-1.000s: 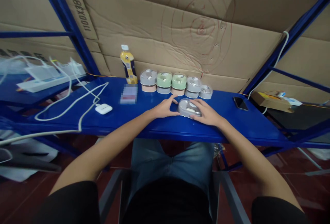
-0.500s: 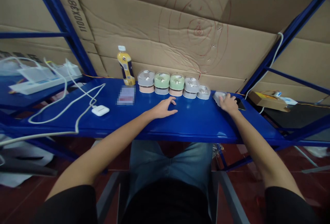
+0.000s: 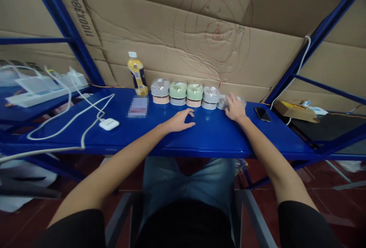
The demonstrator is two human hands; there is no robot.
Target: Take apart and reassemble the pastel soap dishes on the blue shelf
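From my remote seat I take the yellow drink bottle [image 3: 137,73] as my mark on the blue table [image 3: 206,135]. To its right I count four stacks of clear-lidded oval boxes, each two high: grey over peach [image 3: 160,91], green over grey [image 3: 177,93], green over peach [image 3: 195,95] and grey over grey [image 3: 211,97]. Farther right of the bottle, past those, two grey boxes look to be single: a nearer box [image 3: 221,102] and an end box [image 3: 243,101]. I judge four pairs made up and these two unpaired.

I see the right hand [image 3: 236,109] over the two singles, fingers forward; it covers where they would meet, so I can't tell whether it grips either one, or whether they touch each other. The left hand [image 3: 180,121] lies right of the bottle and nearer the person, fingers loosely curled, thumb well apart, nothing between them. I also see a black phone [image 3: 262,114] far right of the bottle and a white earbud-style case [image 3: 109,124] left of it, toward the person.
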